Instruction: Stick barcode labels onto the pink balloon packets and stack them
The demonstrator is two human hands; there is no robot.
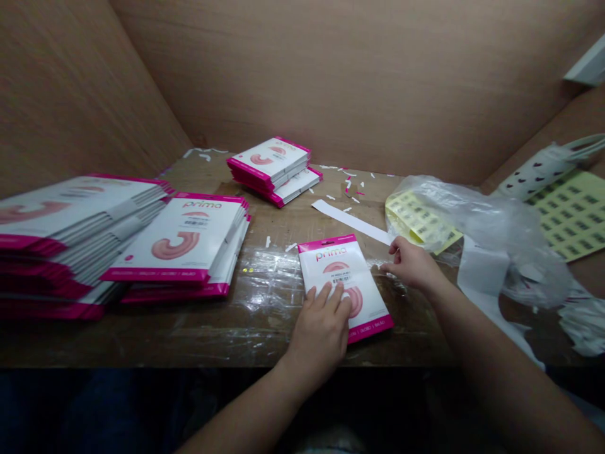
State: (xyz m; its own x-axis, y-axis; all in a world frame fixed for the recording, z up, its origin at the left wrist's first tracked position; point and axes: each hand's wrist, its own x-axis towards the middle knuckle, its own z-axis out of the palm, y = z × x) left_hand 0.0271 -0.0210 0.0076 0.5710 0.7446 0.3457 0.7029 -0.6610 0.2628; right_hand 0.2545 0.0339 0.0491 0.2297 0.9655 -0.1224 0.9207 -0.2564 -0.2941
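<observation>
- left hand (322, 323) lies flat and open, fingers spread on the lower half of the pink-and-white "prima" packet (346, 284) at lower centre of the frame; pressing, not gripping; fingertips sit just under the small barcode sticker (341, 277) on the packet face
- right hand (412, 263) at centre right, fingers curled toward the packet's right edge, next to the end of the white backing strip (352, 221); cannot tell if it pinches anything; fingertips are turned away from the camera
- judgement: the step looks like smoothing the sticker down; best to keep the packet pinned flat on the surface (265, 328) with the palm, rub from the sticker's middle outward, keep it square to the print
- packet lies alone, tilted slightly, well apart from the packet stacks: big stack (70, 239) at far left, second stack (182, 243) just beside it, small stack (274, 167) at upper centre
- yellow label sheet (416, 221) sits partly under the clear plastic bag (491, 233) at right; its print is too small to read
- second label sheet (574, 211) is cut off by the right edge; the far-left stack is cut off too
- sticker text is unreadable; glare on the taped surface hides detail; white scraps (347, 183) litter the back
</observation>
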